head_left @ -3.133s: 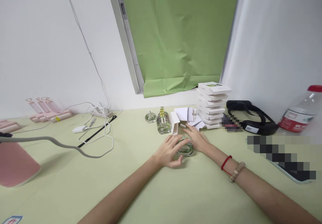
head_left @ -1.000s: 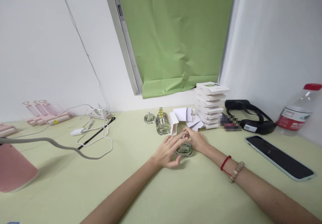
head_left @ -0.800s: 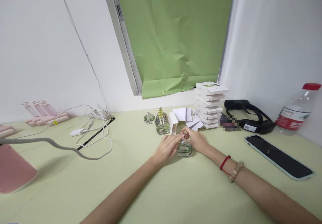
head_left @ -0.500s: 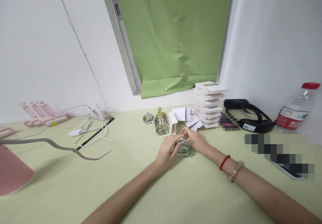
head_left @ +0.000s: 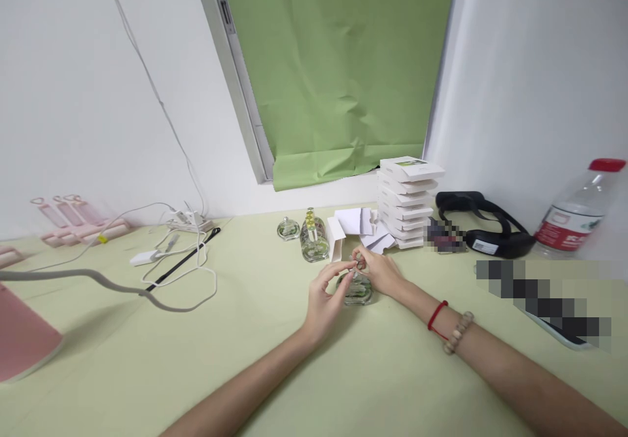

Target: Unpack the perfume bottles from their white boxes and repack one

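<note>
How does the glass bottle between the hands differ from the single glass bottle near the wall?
The front bottle is nearer the camera and looks larger; the single bottle looks smaller. The left hand and right hand partly hide the front bottle's top; the single bottle stands untouched, its top visible. Both are clear glass with green tones.

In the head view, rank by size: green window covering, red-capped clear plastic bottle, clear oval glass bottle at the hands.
Largest: green window covering
Next: red-capped clear plastic bottle
Smallest: clear oval glass bottle, partly hidden
</note>
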Tool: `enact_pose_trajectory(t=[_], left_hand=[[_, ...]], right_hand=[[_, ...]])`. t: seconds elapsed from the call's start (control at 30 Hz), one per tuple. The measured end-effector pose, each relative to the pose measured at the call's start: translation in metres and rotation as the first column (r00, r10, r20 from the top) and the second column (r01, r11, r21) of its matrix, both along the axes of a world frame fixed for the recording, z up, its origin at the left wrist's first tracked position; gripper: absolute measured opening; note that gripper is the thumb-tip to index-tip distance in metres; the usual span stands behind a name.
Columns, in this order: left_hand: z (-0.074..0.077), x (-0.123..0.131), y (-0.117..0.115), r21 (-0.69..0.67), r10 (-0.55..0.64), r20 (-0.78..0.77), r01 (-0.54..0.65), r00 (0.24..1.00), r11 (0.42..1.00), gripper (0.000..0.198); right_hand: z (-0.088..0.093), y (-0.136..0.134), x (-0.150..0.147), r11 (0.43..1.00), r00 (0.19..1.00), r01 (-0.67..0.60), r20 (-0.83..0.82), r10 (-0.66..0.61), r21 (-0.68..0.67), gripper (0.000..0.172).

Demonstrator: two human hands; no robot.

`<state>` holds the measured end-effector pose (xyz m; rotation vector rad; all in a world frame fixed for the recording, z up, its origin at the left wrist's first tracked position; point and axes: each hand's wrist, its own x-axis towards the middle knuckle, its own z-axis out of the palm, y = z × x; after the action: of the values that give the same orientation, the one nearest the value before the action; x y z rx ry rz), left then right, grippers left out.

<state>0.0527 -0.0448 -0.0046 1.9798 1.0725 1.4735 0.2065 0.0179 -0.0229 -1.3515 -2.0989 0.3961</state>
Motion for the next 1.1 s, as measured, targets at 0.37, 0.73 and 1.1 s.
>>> enact_pose_trajectory(t=[0.37,0.73,1.1], left_hand=[[0.006,0.003,0.008,0.030,-0.006,-0.034,0.007,0.999,1.000,0.018],[0.003,0.007,0.007,0.082,0.021,-0.114,-0.012,0.993,0.997,0.018],[-0.004,0.008,0.008,0.114,0.062,-0.063,-0.055,0.996,0.992,0.025]], right_hand=[[0.001,0.009,0.004,0.998,0.999,0.004,0.040,-0.006,0.064,0.019],[0.011,0.002,0.003,0.991,0.932,0.055,-0.361,-0.008,0.119,0.027],[0.030,-0.024,-0.006,0.932,0.824,0.137,-0.561,0.081,0.336,0.035]])
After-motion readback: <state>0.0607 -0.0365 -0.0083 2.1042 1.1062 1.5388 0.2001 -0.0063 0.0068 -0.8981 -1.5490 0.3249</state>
